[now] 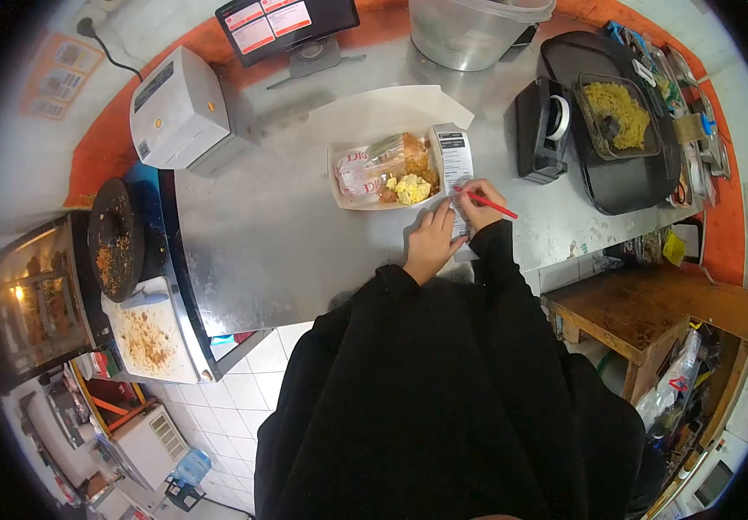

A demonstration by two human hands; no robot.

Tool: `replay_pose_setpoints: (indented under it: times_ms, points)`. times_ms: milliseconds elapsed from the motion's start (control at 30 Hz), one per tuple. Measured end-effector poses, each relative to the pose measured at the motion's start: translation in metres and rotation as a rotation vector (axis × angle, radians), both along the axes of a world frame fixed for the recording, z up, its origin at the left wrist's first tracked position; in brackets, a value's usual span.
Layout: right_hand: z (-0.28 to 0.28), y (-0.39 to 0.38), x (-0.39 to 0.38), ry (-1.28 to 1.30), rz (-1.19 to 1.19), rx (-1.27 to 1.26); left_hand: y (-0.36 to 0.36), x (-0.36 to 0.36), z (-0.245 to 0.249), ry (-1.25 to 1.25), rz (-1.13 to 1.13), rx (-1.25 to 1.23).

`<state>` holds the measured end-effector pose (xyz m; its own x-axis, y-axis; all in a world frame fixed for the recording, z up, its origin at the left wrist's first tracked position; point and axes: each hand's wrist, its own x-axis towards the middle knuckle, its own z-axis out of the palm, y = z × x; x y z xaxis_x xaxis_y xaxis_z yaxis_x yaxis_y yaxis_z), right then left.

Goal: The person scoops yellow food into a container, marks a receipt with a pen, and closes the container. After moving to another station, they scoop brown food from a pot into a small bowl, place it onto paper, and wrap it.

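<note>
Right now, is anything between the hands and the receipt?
Nothing visible. The right hand holds the pen with its tip at the receipt; the left hand rests at its lower part. The box is beside the receipt, not between.

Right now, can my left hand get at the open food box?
Probably yes: the open food box sits just beyond your left hand, and nothing visible stands between them. That hand rests on the paper slip, though, so it would lift off first.
</note>
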<state>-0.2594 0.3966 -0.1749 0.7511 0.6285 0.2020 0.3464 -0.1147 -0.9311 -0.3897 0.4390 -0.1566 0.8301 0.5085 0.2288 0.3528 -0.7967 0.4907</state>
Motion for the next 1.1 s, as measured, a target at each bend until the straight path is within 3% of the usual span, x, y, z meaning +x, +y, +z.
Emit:
replay_pose_setpoints:
  times_ms: [200, 300, 400, 567, 633, 767, 933, 1033, 1100]
  points:
    - [-0.010, -0.002, 0.003, -0.102, 0.044, -0.026, 0.001, -0.001, 0.000, -0.008, -0.009, 0.008]
    - [-0.017, 0.000, 0.006, 0.441, -0.173, 0.347, 0.001, -0.002, -0.003, -0.035, -0.013, 0.022]
    - [-0.004, -0.008, 0.010, 0.606, -0.154, 0.413, 0.003, -0.004, -0.006, -0.025, -0.046, -0.008]
    - [-0.001, -0.010, 0.008, 0.386, 0.005, 0.299, 0.004, -0.006, -0.002, -0.042, -0.054, -0.018]
    - [-0.012, -0.012, 0.006, 0.098, 0.040, 0.019, 0.003, -0.007, -0.002, -0.050, -0.056, -0.018]
    - [-0.019, -0.013, 0.006, 0.169, 0.052, 0.060, 0.003, -0.006, -0.004, -0.041, -0.037, -0.053]
    - [-0.004, -0.009, 0.003, -0.009, 0.183, 0.040, 0.003, -0.006, -0.001, -0.047, -0.040, -0.023]
    - [0.003, -0.010, 0.001, -0.039, -0.012, -0.008, 0.003, -0.006, 0.000, -0.043, -0.036, -0.051]
    - [-0.002, -0.012, 0.002, -0.027, 0.078, -0.017, 0.004, -0.006, -0.001, -0.046, -0.043, -0.041]
